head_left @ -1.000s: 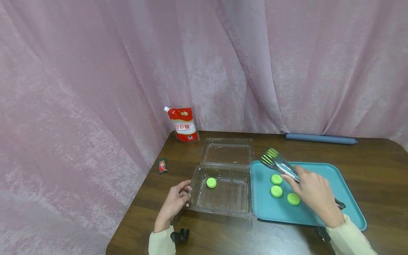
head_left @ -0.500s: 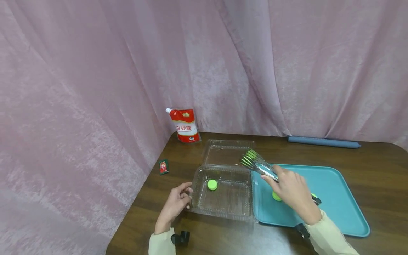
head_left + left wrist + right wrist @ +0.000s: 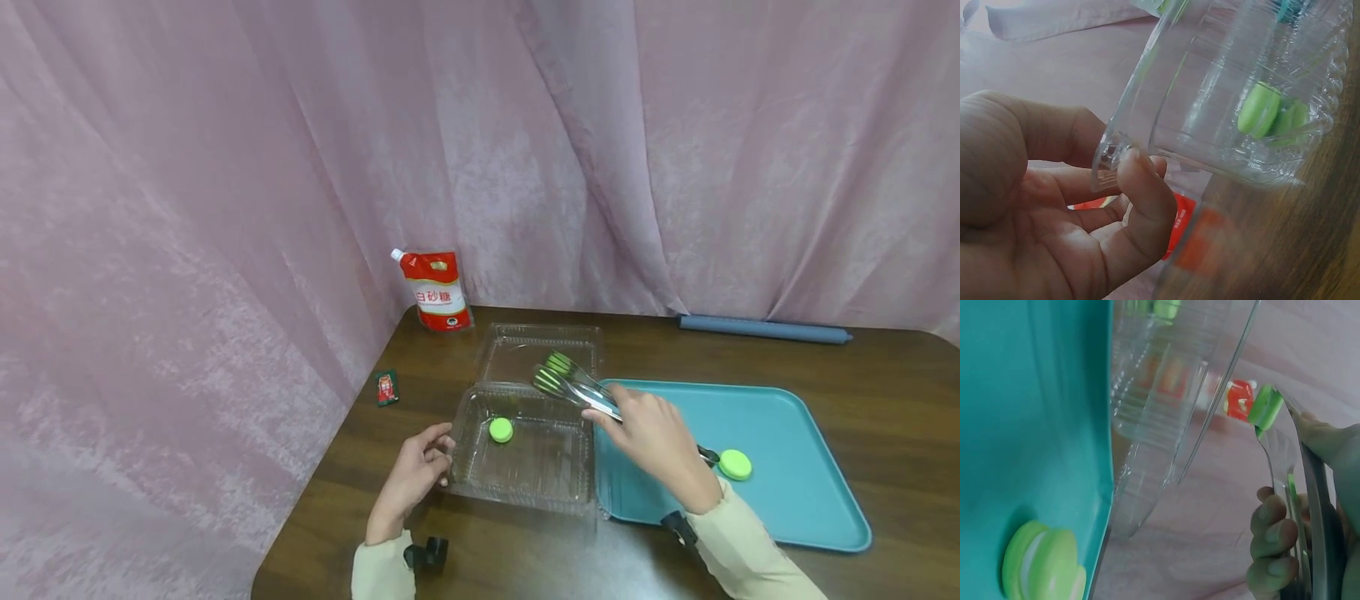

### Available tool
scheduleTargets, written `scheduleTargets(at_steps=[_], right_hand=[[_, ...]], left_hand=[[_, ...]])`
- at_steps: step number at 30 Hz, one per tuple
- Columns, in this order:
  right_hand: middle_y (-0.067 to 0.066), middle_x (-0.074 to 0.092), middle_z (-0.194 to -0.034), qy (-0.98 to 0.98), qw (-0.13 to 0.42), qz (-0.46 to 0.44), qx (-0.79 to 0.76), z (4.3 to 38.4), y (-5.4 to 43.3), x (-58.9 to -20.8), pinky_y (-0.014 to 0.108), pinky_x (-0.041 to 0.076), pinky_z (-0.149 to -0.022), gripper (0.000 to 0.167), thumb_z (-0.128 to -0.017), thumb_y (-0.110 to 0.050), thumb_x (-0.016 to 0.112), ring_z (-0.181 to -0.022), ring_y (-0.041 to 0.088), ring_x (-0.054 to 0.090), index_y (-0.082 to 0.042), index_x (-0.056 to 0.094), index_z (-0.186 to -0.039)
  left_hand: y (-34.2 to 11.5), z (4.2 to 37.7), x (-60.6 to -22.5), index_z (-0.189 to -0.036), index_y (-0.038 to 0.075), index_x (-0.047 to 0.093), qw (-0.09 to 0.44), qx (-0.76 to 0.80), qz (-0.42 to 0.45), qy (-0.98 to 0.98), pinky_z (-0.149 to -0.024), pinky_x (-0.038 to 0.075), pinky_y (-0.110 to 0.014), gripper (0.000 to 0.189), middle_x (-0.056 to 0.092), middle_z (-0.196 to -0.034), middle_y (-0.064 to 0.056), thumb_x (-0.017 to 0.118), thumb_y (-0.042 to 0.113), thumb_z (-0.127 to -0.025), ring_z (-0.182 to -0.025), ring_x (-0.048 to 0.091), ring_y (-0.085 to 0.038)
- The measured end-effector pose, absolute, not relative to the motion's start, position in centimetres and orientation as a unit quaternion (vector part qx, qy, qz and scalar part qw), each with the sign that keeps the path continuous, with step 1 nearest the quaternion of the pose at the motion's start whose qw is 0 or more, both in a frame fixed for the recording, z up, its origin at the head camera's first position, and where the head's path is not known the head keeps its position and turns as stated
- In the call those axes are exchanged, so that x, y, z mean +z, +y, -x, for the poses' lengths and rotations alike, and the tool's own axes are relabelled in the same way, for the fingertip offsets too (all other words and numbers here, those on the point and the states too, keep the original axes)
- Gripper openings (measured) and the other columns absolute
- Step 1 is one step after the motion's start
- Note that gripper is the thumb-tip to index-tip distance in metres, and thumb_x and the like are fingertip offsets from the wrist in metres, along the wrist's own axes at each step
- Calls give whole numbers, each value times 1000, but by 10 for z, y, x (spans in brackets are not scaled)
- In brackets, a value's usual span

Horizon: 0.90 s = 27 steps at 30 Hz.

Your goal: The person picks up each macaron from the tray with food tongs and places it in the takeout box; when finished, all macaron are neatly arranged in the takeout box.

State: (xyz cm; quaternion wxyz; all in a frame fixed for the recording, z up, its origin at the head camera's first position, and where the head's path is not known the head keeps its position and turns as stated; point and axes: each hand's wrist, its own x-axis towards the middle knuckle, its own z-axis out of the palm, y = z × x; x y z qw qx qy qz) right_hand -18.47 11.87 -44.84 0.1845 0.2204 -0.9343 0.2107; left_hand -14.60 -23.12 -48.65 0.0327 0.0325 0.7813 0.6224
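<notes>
My right hand (image 3: 660, 437) grips metal food tongs (image 3: 596, 397) above the right side of the clear plastic box. Between the tong tips a green macaron (image 3: 1265, 407) is held, with pale filling. My left hand (image 3: 411, 475) pinches the left rim of the open, hinged plastic box (image 3: 459, 467); in the left wrist view thumb and fingers (image 3: 1141, 178) close on its corner. One green macaron (image 3: 501, 430) lies in the box, towards its left. On the teal tray (image 3: 810, 500), one macaron (image 3: 736, 465) shows beside the tongs' handle end; the right hand covers part of the tray.
A red and white sugar pouch (image 3: 437, 292) stands at the back left. A small green and red packet (image 3: 387, 387) lies near the table's left edge. Along the back edge is a blue-grey roll (image 3: 765, 329). Pink curtains (image 3: 480, 167) hang behind the wooden table.
My right hand has carried the tongs and their macaron leftwards, from over the tray to over the box. The left hand has stayed at the box rim.
</notes>
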Motion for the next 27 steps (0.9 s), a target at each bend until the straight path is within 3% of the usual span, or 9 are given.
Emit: scheduleTargets(at_steps=[8,14,27], right_hand=[[-7,36,-54,-935,154,-264,177,184,110,-450,25,28,-38,45,-93,-39,72,-42,7,32,2,64,-109],[-7,37,-56,-935,137,-291,150,184,104,-455,26,27,-37,37,-91,-37,75,-43,8,35,-3,62,-96],[-5,38,-55,-937,139,-307,96,185,91,-454,28,28,-37,37,-87,-37,78,-44,11,36,-10,56,-78]], left_hand=[[-230,147,-486,-140,-17,44,32,620,-35,784,-54,46,-21,57,56,-110,-23,49,-17,-84,-66,49,-12],[-230,146,-486,-140,-19,43,39,615,-49,786,-53,46,-21,56,56,-110,-24,49,-17,-85,-67,48,-11],[-231,145,-485,-139,-19,43,32,614,-45,788,-53,47,-21,55,57,-108,-22,49,-17,-85,-67,49,-12]])
